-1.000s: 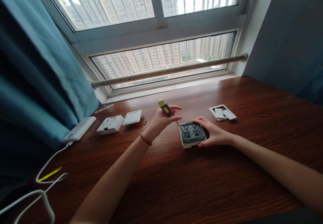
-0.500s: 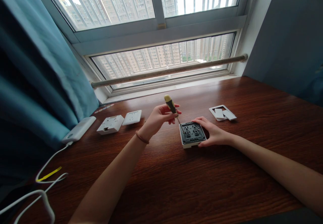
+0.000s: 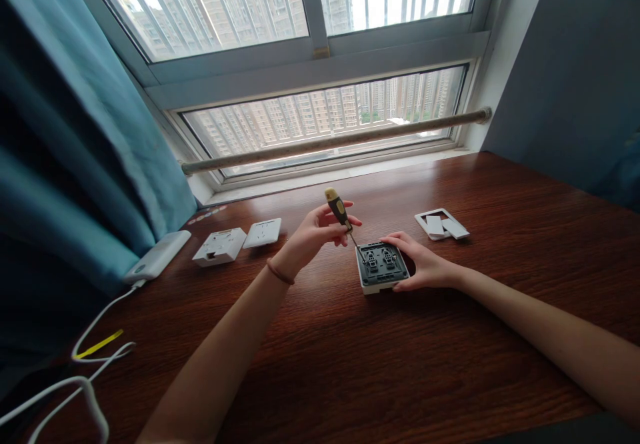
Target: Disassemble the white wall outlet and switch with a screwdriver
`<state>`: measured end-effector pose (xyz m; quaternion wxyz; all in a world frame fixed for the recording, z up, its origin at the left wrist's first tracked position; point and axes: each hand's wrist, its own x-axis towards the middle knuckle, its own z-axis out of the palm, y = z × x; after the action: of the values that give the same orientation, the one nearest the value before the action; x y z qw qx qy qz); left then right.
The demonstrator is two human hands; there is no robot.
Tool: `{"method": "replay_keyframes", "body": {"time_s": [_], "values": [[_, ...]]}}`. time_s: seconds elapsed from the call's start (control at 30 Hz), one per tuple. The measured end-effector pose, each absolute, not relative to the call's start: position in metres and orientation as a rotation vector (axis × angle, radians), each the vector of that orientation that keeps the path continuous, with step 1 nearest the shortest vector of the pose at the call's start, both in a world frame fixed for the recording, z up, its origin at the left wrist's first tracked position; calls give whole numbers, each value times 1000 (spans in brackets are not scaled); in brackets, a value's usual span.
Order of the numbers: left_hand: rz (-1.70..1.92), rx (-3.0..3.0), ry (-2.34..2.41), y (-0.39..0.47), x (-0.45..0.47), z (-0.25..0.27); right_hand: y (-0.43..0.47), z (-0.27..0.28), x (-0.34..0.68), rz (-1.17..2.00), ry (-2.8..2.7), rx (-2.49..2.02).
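Observation:
My left hand pinches a screwdriver with a yellow and black handle, tilted so its shaft points down to the right. The tip meets the left side of a wall switch, whose dark inner face lies upward in a white box. Two small raised rocker mechanisms show on that face. Around the switch's right side, my right hand has its fingers at the far edge and its thumb at the near corner. The switch rests on the wooden table.
To the left are a white mounting box, a white socket plate and a white power bank with a white cable. A white switch frame with loose rocker covers lies at right. A window stands behind the table.
The fingers of my left hand have shifted slightly around the screwdriver handle. The switch and my right hand stay in place.

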<state>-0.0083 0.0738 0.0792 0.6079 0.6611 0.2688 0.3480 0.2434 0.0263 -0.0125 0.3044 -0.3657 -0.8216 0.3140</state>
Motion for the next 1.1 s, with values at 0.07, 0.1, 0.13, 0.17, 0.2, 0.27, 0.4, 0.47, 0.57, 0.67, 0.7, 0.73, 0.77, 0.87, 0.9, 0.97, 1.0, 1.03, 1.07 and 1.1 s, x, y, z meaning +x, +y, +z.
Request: {"method": "replay_keyframes", "body": {"time_s": [0.07, 0.1, 0.13, 0.17, 0.2, 0.27, 0.4, 0.47, 0.57, 0.67, 0.7, 0.73, 0.77, 0.87, 0.9, 0.97, 1.0, 1.03, 1.07, 1.1], "values": [[803, 1528, 630, 74, -8, 78, 27, -13, 244, 838, -2174, -966], [813, 1537, 652, 74, -7, 77, 27, -13, 244, 841, -2172, -962], [830, 1549, 680, 74, -5, 77, 27, -13, 244, 842, -2172, -958], [849, 1559, 707, 73, -4, 76, 27, -13, 244, 840, -2173, -954], [869, 1570, 730, 73, -2, 75, 27, -13, 243, 836, -2174, -952], [908, 1597, 764, 71, 1, 74, 27, -13, 243, 831, -2174, -955], [894, 1641, 791, 69, 1, 76, 26, -12, 243, 843, -2170, -963], [852, 1641, 796, 68, 0, 78, 26, -11, 243, 842, -2170, -956], [877, 1629, 802, 68, -1, 80, 26, -10, 242, 840, -2175, -956], [1005, 1561, 776, 71, -3, 81, 26, -12, 243, 840, -2177, -958], [1061, 1537, 774, 72, -4, 81, 26, -13, 244, 842, -2177, -954], [1122, 1528, 785, 74, -6, 82, 26, -13, 245, 843, -2177, -945], [1186, 1546, 816, 76, -8, 82, 25, -13, 245, 841, -2175, -932], [1354, 1800, 1017, 77, -16, 84, 22, -7, 244, 780, -2139, -907], [1368, 1947, 1102, 75, -19, 84, 21, -2, 242, 732, -2106, -919], [1265, 2294, 1223, 68, -23, 82, 20, 8, 234, 634, -2027, -969], [1159, 2475, 1234, 62, -24, 79, 21, 14, 229, 600, -1997, -995], [1027, 2652, 1201, 56, -25, 74, 23, 19, 224, 585, -1993, -1015], [907, 2812, 1124, 48, -24, 69, 25, 24, 218, 586, -2013, -1032], [793, 2953, 1012, 40, -23, 62, 28, 27, 212, 595, -2056, -1057]]}}
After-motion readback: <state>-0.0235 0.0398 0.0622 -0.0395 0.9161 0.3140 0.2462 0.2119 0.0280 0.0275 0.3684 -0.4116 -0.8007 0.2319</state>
